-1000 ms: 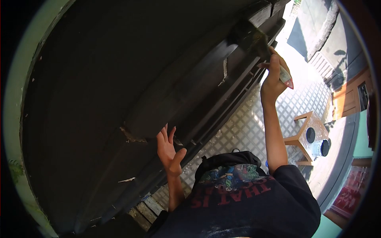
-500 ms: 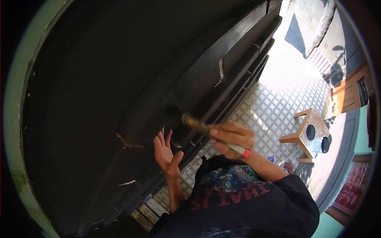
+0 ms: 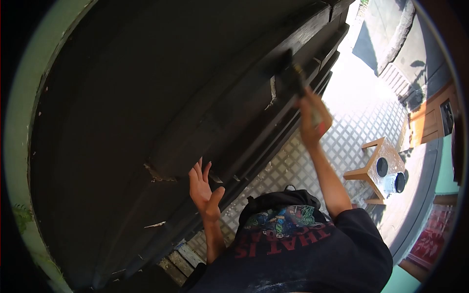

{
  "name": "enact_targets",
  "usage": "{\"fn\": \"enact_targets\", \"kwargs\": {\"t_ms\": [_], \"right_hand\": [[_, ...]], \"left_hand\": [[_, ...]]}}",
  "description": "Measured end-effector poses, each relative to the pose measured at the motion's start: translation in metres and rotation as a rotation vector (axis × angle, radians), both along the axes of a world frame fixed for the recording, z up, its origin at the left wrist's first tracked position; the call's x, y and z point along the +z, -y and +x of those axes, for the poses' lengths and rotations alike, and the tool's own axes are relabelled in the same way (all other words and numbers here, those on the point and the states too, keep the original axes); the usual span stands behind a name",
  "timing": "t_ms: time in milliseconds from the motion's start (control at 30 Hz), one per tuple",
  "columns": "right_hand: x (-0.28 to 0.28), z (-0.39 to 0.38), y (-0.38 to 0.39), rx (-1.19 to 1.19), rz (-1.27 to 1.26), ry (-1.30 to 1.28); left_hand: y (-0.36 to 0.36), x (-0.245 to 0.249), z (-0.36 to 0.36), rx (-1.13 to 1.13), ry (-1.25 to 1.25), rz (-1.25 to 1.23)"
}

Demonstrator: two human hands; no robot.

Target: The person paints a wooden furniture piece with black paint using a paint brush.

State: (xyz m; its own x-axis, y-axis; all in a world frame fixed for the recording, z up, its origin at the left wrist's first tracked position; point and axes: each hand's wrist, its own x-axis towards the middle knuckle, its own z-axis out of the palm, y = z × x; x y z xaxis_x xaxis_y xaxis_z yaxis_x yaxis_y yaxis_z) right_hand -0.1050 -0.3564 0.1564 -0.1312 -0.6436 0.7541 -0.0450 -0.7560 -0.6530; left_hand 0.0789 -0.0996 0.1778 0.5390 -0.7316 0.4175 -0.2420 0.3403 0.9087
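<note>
My right hand (image 3: 315, 119) is closed around the handle of a paintbrush (image 3: 298, 73), blurred by motion. Its dark bristles are at a raised, dark-painted wooden strip of the door (image 3: 195, 117), toward the upper right. That strip shows a paler, shiny stretch near its far end and a chipped, light patch below the brush. My left hand (image 3: 205, 190) is open beside the lower part of the door, its fingers spread and pointing upward, with nothing in it. Close to its fingertips is a broken, bare-wood edge on the panel.
A small wooden stool (image 3: 366, 171) on the right carries a round black-topped container (image 3: 382, 167) and a clear container with dark contents (image 3: 394, 182). Patterned tiles (image 3: 361, 117) cover the ground. Wooden slats (image 3: 183, 261) lie low by the door, and a green wall edge runs along the left.
My right hand has swept the paintbrush up and to the right along the strip, away from my left hand. My left hand has stayed in place.
</note>
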Motion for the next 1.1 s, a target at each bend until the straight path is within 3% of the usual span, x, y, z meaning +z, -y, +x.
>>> {"fn": "enact_targets", "kwargs": {"t_ms": [100,167,267,367,467,567,700,800,900,1000,1100], "right_hand": [[0.001,0.014,-0.069,0.127,-0.105,-0.136],[0.019,0.015,-0.096,0.415,-0.285,-0.173],[0.047,0.002,-0.104,0.685,-0.258,-0.253],[0.039,-0.016,-0.05,0.383,-0.321,-0.303],[0.024,-0.037,0.025,0.237,0.192,-0.021],[0.052,-0.059,0.061,0.043,0.211,0.012],[0.077,-0.087,0.126,-0.185,0.016,0.161],[0.063,-0.084,0.17,-0.156,0.003,0.028],[0.066,-0.047,0.126,-0.329,-0.205,-0.258],[0.056,-0.035,0.065,-0.18,-0.051,-0.241],[0.06,-0.017,-0.005,-0.053,-0.219,-0.302]], "left_hand": [[0.001,0.002,0.001,0.008,0.003,0.001],[0.001,0.004,-0.001,0.006,-0.03,-0.015],[-0.002,0.001,0.003,0.002,0.004,0.018],[0.0,0.007,0.0,0.006,-0.005,0.026],[0.001,0.008,0.001,0.003,0.025,0.044],[0.001,0.011,0.001,-0.004,0.041,0.059],[0.003,0.01,-0.001,0.012,0.047,0.053],[0.003,0.011,0.0,0.008,0.05,0.056],[0.002,0.009,0.002,0.014,0.068,0.065],[0.001,0.007,0.002,0.037,0.094,0.081],[0.005,0.013,-0.004,0.058,0.098,0.091]]}}
